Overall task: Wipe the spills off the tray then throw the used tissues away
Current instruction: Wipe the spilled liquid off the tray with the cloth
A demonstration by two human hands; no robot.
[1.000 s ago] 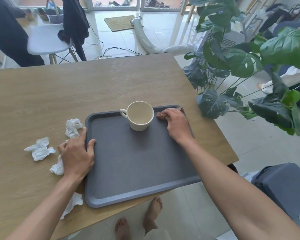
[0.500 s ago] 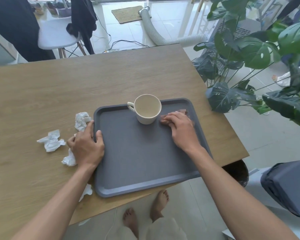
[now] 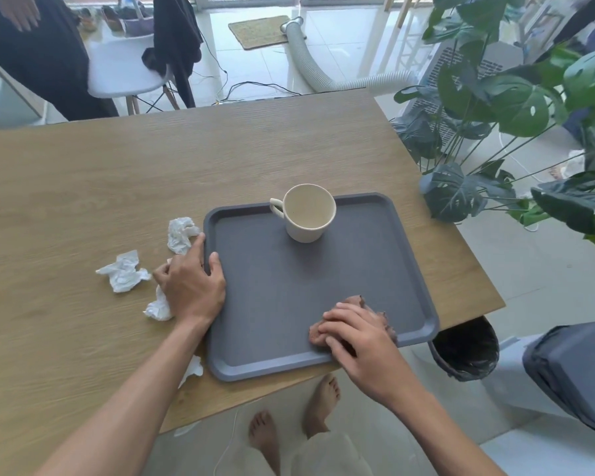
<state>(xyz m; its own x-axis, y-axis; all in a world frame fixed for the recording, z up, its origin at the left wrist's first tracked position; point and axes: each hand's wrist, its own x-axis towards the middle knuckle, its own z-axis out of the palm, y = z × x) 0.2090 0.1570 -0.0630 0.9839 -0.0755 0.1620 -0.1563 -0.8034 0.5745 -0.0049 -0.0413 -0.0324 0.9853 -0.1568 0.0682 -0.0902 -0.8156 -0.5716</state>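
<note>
Tabletop [image 3: 83,187]: light wood grain, set on pale tiled floor in a bright room. Tray [image 3: 275,290]: dark grey, at the tabletop's near right corner. Cup [image 3: 306,214]: cream, upright at the tray's far edge. Left hand [image 3: 191,281]: fingers clamped over the tray's left rim. Right hand [image 3: 361,334]: fingers together, pressing a brown-stained tissue [image 3: 356,300] flat at the tray's near right. Crumpled white tissues [image 3: 124,271]: left of the tray. Bin [image 3: 464,348]: just right of the tray, below the tabletop's edge. Plant [image 3: 516,108]: beyond the tray's right side.
</note>
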